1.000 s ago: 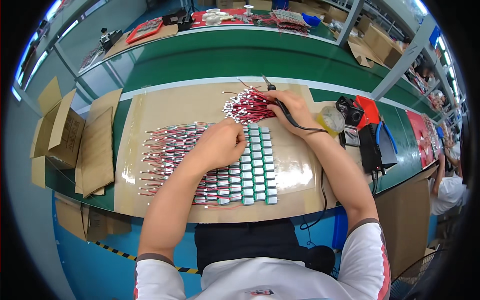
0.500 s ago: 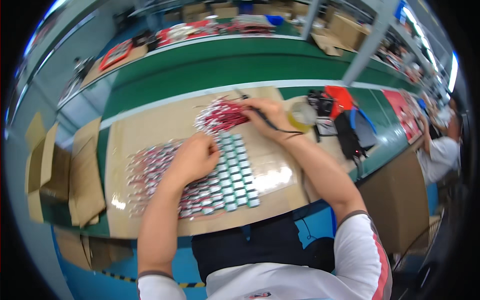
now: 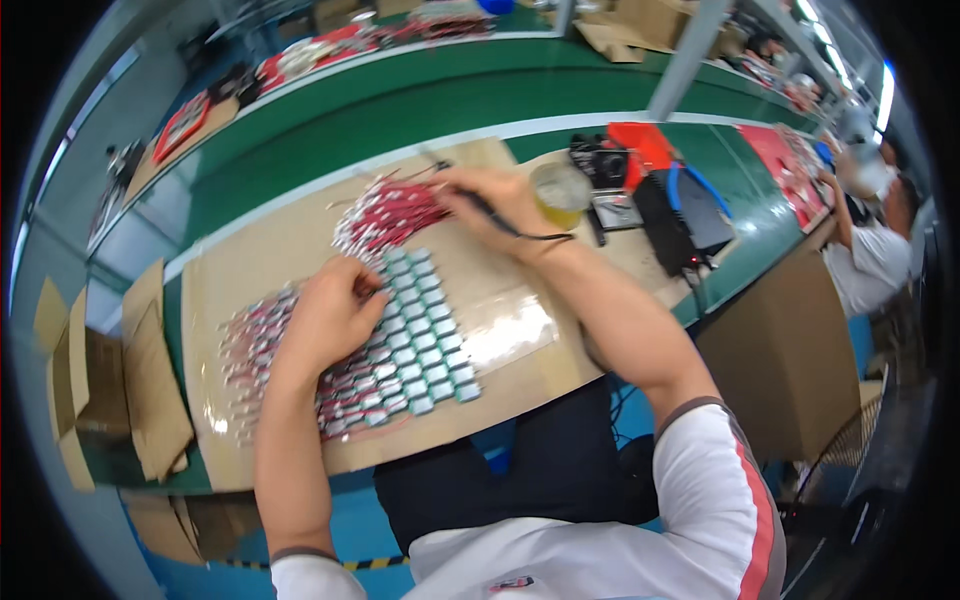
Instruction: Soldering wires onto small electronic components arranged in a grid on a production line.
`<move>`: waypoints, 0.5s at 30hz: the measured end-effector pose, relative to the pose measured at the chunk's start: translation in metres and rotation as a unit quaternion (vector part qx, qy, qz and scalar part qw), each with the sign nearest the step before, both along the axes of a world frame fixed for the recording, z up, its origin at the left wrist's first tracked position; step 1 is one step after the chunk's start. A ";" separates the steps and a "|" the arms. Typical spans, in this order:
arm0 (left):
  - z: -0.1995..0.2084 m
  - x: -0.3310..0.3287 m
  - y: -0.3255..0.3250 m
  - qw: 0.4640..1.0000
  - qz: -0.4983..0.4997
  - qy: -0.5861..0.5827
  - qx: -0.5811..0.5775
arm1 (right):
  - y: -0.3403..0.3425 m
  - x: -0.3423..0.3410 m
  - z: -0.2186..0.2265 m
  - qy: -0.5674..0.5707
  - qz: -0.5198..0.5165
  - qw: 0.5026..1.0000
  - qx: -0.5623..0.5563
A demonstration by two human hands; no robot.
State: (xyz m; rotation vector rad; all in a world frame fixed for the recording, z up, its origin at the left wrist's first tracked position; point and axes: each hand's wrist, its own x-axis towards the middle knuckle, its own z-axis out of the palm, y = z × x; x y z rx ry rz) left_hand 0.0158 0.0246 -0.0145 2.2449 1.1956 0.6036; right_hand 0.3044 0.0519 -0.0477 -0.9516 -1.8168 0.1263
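My right hand is closed around a black, pen-shaped soldering iron, its cord running back along my wrist. The hand is at the right end of a loose bundle of red wires with white ends. My left hand is closed in a pinch just below the bundle, over the left part of rows of small green-and-white blocks. What its fingertips hold, if anything, is hidden. Rows of blocks with red and white wires lie left of and under that forearm.
Brown cardboard covers the green bench. On the right are a yellowish round tub, a red tray and a black box with a red light. Open cartons stand at left. A co-worker sits far right.
The whole view has shifted, so the bench and things on it appear farther left. Both hands keep nearly the same places relative to the wire bundle and the blocks.
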 end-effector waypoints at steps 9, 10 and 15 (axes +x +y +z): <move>-0.010 -0.006 0.002 0.996 -0.010 -0.005 0.092 | -0.008 -0.004 0.000 0.030 0.002 0.999 -0.042; -0.008 -0.004 0.003 0.994 -0.005 0.006 0.110 | -0.011 -0.002 0.003 -0.007 0.016 1.000 -0.011; -0.009 -0.029 0.029 0.990 0.041 -0.020 0.133 | -0.032 -0.022 0.020 -0.075 0.083 0.994 -0.008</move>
